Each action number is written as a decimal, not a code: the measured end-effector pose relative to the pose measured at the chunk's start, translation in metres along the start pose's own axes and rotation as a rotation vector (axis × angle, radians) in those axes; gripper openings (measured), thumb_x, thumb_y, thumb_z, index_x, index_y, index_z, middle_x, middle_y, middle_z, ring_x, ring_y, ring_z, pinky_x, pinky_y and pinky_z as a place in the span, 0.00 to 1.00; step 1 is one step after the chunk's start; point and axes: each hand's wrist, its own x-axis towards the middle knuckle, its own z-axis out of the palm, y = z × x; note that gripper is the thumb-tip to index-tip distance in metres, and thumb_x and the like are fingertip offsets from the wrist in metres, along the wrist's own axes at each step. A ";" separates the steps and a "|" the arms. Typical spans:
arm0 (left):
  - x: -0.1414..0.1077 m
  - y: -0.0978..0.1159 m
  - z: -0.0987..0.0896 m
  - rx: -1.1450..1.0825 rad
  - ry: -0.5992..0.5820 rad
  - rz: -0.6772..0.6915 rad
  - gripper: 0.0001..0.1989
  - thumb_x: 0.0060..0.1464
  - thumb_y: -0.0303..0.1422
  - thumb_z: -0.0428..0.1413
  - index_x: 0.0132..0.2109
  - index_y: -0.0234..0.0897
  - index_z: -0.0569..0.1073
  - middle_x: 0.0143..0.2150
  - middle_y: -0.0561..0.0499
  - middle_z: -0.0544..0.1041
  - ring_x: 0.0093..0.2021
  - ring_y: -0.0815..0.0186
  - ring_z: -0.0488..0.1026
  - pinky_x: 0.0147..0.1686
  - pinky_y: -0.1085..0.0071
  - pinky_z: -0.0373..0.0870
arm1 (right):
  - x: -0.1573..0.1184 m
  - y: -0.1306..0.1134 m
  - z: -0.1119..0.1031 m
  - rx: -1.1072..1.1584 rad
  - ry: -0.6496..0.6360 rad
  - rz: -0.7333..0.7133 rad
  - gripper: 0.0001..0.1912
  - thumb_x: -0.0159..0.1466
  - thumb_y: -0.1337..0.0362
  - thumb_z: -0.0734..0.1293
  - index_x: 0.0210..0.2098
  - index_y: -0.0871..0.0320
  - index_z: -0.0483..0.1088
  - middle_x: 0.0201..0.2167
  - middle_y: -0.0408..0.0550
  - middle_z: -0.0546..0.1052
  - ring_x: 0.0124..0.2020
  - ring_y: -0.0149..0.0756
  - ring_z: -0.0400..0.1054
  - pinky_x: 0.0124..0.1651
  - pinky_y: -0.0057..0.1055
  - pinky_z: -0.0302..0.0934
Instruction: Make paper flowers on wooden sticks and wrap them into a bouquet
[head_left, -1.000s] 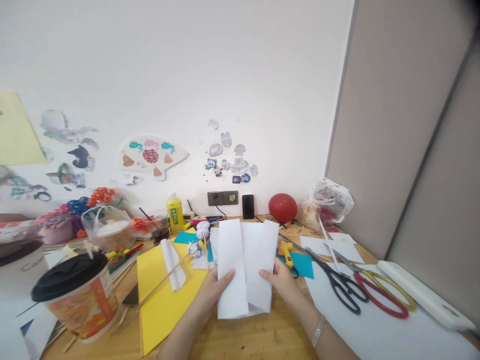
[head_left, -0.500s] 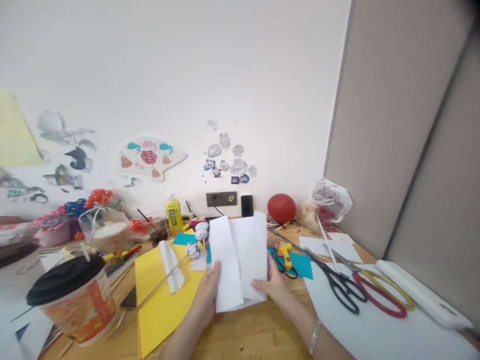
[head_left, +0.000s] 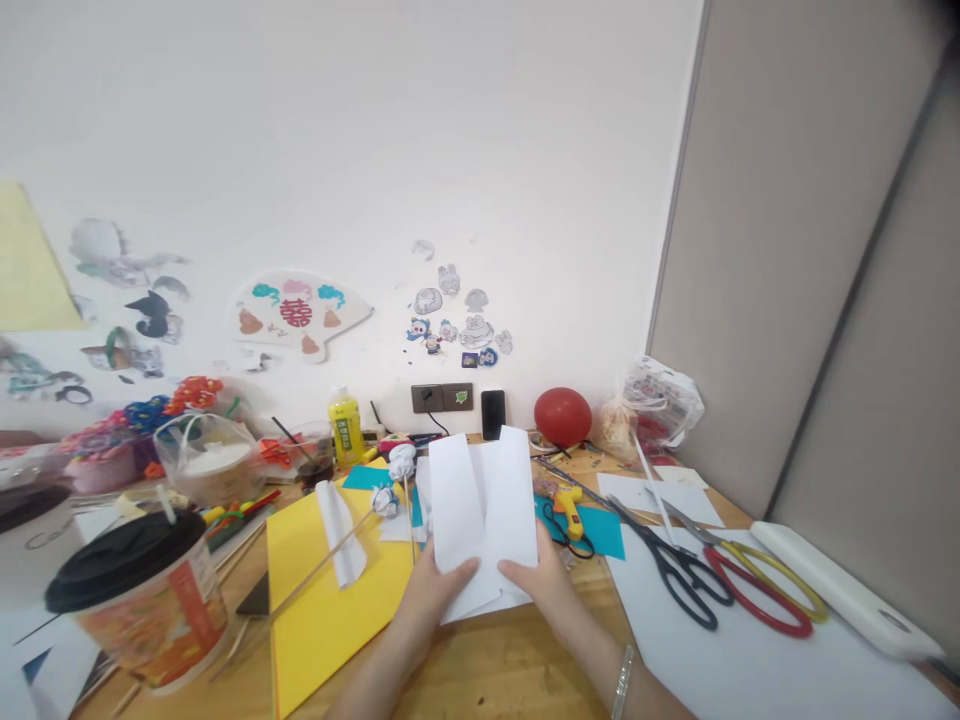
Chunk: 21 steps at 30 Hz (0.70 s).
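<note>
A folded white paper (head_left: 484,510) with two front flaps is held up over the middle of the wooden table. My left hand (head_left: 431,595) grips its lower left side, thumb lying across the front. On the lower right, my right hand (head_left: 544,585) pinches the paper, its thumb also on the front; the other fingers of both hands are largely hidden behind the sheet. Crumpled white paper balls on sticks (head_left: 385,500) lie just left of the paper, beside a rolled white paper (head_left: 341,535) on yellow sheets (head_left: 322,630).
Black-handled scissors (head_left: 686,575) and red-and-yellow-handled scissors (head_left: 765,590) lie on white paper at the right. A yellow glue gun (head_left: 570,512), a red balloon (head_left: 562,416) and a phone (head_left: 493,413) stand behind. A lidded cup (head_left: 142,600) is at the left.
My left thumb has moved right, onto the paper's front. The left flap has shifted slightly right and the right flap now stands out more distinctly.
</note>
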 end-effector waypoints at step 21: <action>-0.008 -0.007 0.014 0.195 0.145 0.200 0.22 0.43 0.37 0.61 0.46 0.32 0.71 0.45 0.40 0.77 0.46 0.52 0.72 0.46 0.62 0.68 | -0.007 0.007 0.012 0.021 0.042 0.153 0.17 0.40 0.66 0.71 0.32 0.60 0.71 0.30 0.51 0.79 0.32 0.47 0.72 0.28 0.37 0.67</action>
